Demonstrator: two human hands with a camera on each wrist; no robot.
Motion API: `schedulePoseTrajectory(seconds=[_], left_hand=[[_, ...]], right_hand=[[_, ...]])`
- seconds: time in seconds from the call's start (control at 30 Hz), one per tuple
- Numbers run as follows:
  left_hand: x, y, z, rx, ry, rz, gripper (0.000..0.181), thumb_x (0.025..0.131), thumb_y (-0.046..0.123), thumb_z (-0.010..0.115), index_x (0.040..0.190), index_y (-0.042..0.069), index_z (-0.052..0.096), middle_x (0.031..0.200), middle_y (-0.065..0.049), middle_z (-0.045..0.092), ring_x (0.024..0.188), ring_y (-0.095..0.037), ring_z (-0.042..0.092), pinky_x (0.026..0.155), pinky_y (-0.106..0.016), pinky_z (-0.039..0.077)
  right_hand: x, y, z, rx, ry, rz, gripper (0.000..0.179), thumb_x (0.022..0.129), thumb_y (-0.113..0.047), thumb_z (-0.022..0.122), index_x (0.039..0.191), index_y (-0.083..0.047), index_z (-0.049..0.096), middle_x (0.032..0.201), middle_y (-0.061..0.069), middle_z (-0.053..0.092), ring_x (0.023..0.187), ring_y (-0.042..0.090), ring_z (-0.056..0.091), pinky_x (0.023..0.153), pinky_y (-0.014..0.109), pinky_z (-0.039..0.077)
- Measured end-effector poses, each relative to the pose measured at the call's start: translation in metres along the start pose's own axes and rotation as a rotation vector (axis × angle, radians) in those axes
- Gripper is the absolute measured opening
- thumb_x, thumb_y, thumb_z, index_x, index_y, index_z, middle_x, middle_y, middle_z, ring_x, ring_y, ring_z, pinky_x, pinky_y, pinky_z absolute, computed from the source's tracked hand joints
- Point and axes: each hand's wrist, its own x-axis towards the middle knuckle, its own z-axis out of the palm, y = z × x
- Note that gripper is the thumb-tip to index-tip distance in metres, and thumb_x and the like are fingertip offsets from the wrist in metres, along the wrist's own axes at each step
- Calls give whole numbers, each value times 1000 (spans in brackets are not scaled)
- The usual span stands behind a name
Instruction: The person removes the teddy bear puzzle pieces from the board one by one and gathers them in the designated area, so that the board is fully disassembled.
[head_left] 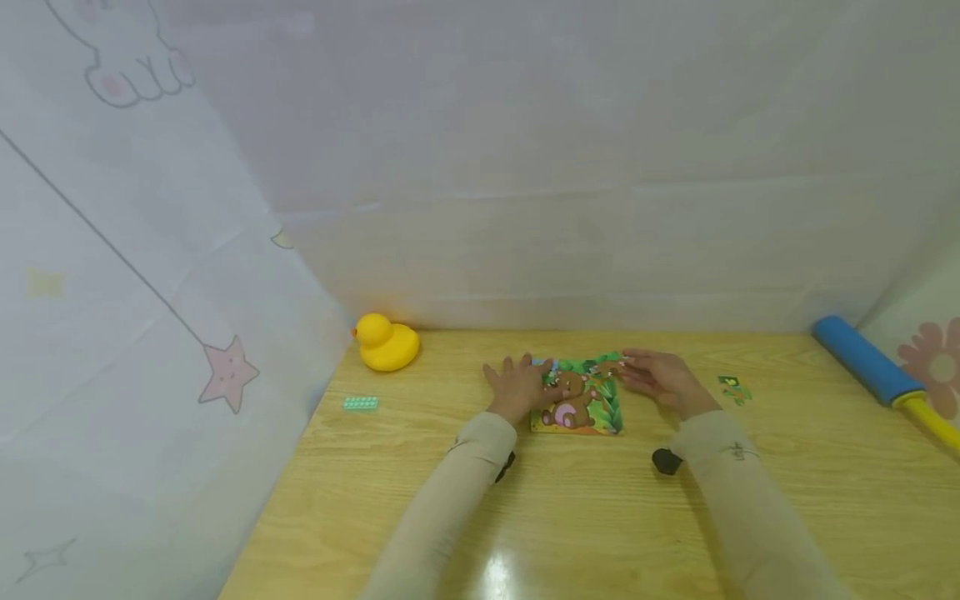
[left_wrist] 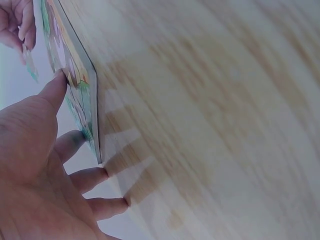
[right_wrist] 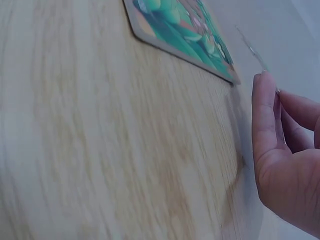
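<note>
A bear jigsaw puzzle in a flat tray [head_left: 573, 415] lies on the wooden table. My left hand [head_left: 517, 390] spreads over its left side; in the left wrist view the thumb and index finger touch the picture, and other fingertips reach the table beyond the edge. At the upper right corner of the puzzle, my right hand [head_left: 660, 379] pinches a thin puzzle piece [right_wrist: 252, 48] between thumb and fingers. That piece is held tilted above the picture, seen nearly edge-on in the right wrist view.
Loose puzzle pieces [head_left: 733, 388] lie right of my right hand. A yellow rubber duck [head_left: 387, 343] sits at the back left, with a small green patterned block [head_left: 361, 403] in front of it. A blue foam tube with a yellow handle [head_left: 870, 360] lies along the right side.
</note>
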Motion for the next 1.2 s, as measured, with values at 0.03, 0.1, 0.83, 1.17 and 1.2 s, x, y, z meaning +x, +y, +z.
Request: schedulePoseTrajectory(seconds=[0.03,0.1,0.83,1.17,1.2], left_hand=[[0,0,0,1,2,-2,77,88,76,56,155,44,38,165,-2,36,151,-39,32,117,-75,17],[1,-1,0,2,5,-5,77,88,77,55,155,44,38,165,-2,36,151,-39,32,117,-75,17],[-2,-3,-1,-23,-12,-1,75,89,73,56,155,43,38,165,-3,35,151,-41,31,115,-76,19],[-2,-1,0,-45,-28,2,73,91,73,55,156,44,36,167,-3,31,154,-41,25,116,-77,15],[-2,-1,0,-45,-28,3,74,91,73,55,156,44,36,167,-3,31,154,-41,25,116,-77,16]], right_hand=[[-1,0,-2,2,5,-2,56,108,-7,46,158,3,24,100,-6,75,97,7,73,98,27,56],[-3,-1,-8,7,13,-7,56,108,-8,47,158,3,24,99,-6,75,97,6,73,97,27,56],[-33,-10,-58,37,50,10,58,108,-5,44,159,3,16,100,-6,74,98,6,73,99,27,55],[-40,-10,-76,38,86,24,53,107,-4,47,157,0,31,97,-5,75,94,8,75,94,26,58],[-41,-10,-78,39,89,26,52,106,-4,49,156,-1,33,97,-5,75,94,9,75,93,27,58]])
